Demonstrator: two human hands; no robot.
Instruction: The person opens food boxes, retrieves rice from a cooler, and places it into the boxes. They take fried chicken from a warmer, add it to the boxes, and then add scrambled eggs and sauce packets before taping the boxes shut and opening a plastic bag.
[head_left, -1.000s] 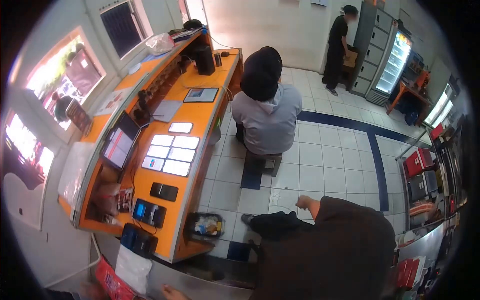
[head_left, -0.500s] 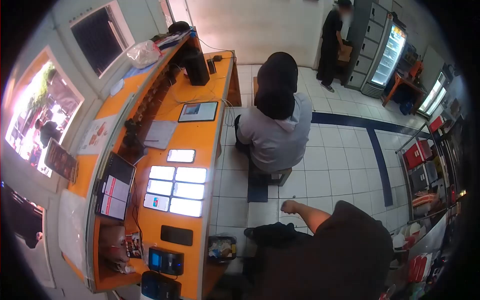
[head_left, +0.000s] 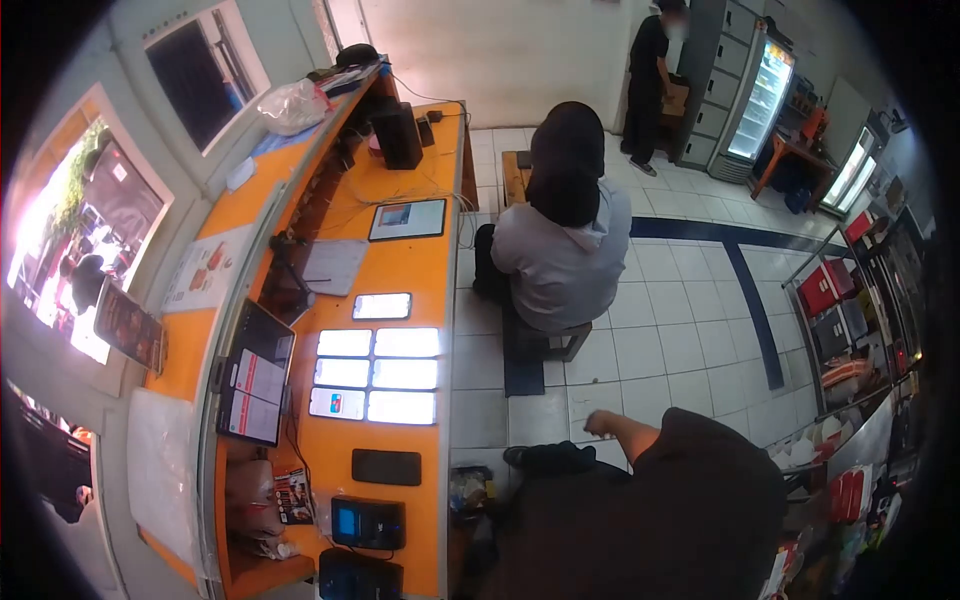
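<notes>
From a dark sleeve at the lower right, my right hand [head_left: 601, 425] reaches leftward, near my dark-clothed leg [head_left: 555, 459]. Its fingers are too small and blurred to show whether they are closed, and no held object shows. My left hand is out of sight. To my left, on the orange counter [head_left: 428, 500], lie several phones with lit white screens [head_left: 404, 374], set close together in rows. Another lit phone [head_left: 382, 306] lies just beyond them. Nearer me are a phone with a dark screen [head_left: 386, 467] and a black device with a blue display [head_left: 367, 523].
A seated person in a grey top [head_left: 565, 260] is ahead. Another person in dark clothes [head_left: 645, 90] stands by grey lockers [head_left: 717, 95]. A tablet [head_left: 408, 220] and a tilted screen [head_left: 257, 375] sit along the counter; a bin [head_left: 472, 488] stands beside it. Shelving [head_left: 830, 330] is at right.
My view has turned slightly, so the counter and phones appear further right. The far standing person appears further left. My right hand keeps nearly the same pose.
</notes>
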